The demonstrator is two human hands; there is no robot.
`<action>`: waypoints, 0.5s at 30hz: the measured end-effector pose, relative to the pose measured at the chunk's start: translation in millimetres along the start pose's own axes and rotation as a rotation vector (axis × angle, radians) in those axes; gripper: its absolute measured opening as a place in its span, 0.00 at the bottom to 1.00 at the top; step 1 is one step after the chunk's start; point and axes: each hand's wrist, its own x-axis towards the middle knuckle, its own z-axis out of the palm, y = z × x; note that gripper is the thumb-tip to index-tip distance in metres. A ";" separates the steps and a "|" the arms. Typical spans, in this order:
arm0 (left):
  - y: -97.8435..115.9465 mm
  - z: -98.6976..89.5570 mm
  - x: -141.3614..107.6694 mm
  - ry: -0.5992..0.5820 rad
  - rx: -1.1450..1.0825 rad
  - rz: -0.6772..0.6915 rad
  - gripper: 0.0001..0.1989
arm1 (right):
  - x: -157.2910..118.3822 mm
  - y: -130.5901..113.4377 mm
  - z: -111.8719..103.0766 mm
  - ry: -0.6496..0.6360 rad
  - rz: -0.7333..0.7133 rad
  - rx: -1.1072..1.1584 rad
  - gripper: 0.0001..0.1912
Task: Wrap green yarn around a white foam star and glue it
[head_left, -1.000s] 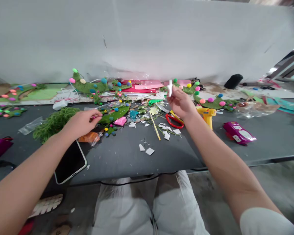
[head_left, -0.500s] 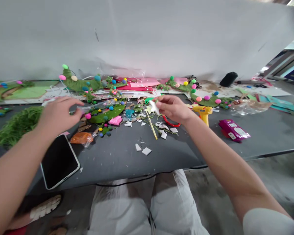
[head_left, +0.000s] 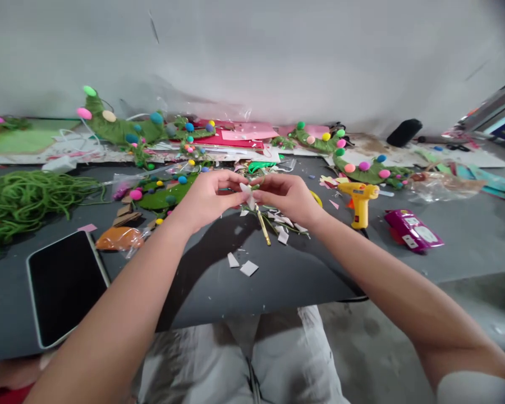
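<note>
Over the middle of the table my left hand (head_left: 215,199) and my right hand (head_left: 289,196) meet at the fingertips. Both pinch a small white star-shaped piece (head_left: 248,196), with a bit of green at its top between my fingers. Whether it is paper or foam I cannot tell. Just below lies a gold-coloured pencil (head_left: 263,225) among white paper scraps (head_left: 283,235). A yellow glue gun (head_left: 359,203) rests to the right of my right hand. Left of my left hand is a green leaf-like shape (head_left: 151,200) with coloured pompoms.
Green yarn (head_left: 29,205), a tablet (head_left: 65,289) and an orange packet (head_left: 118,239) occupy the left. A purple packet (head_left: 414,230) lies at right. Pompom-covered green crescents (head_left: 122,128) and pink sheets (head_left: 250,132) line the back by the wall.
My left hand has come in from the left to the white piece, joining my right hand, and its fingers have closed on it. The view has shifted slightly.
</note>
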 end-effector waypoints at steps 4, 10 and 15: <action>-6.5 4.5 -5.7 0.027 0.057 -0.044 0.17 | 0.0 8.3 -11.2 0.130 0.031 0.038 0.14; -16.7 -5.0 -7.5 0.090 0.090 -0.001 0.18 | -8.8 13.3 -27.2 0.100 -0.029 -0.050 0.17; -16.0 -1.6 -11.1 -0.030 0.135 0.005 0.18 | -18.7 1.0 -26.4 -0.141 0.084 -0.027 0.18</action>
